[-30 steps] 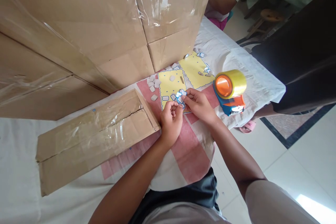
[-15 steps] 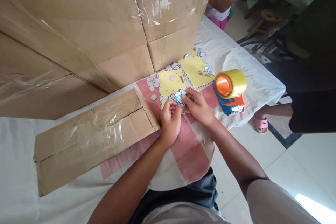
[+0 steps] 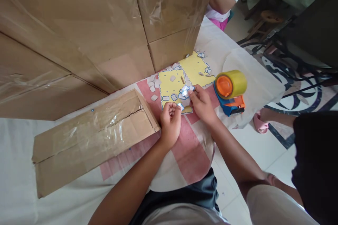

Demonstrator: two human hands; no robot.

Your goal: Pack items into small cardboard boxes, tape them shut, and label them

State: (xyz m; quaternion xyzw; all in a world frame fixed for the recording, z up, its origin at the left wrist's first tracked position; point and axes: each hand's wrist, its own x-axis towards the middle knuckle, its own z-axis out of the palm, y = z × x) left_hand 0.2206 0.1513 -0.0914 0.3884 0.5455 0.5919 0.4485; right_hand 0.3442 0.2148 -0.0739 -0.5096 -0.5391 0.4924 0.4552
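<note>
White, blue-edged flat cutouts (image 3: 185, 92) are in our right hand's (image 3: 202, 103) thumb-finger pinch, above the cloth-covered table (image 3: 232, 49), inside its near edge. Left hand (image 3: 170, 121), curled, pinches a small glossy piece (image 3: 180, 106). Probably light, bendy, slick; we'd grip edges.

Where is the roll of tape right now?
In the head view, the tape roll sits in its blue and orange dispenser on the white cloth, just right of the person's right hand.
</note>
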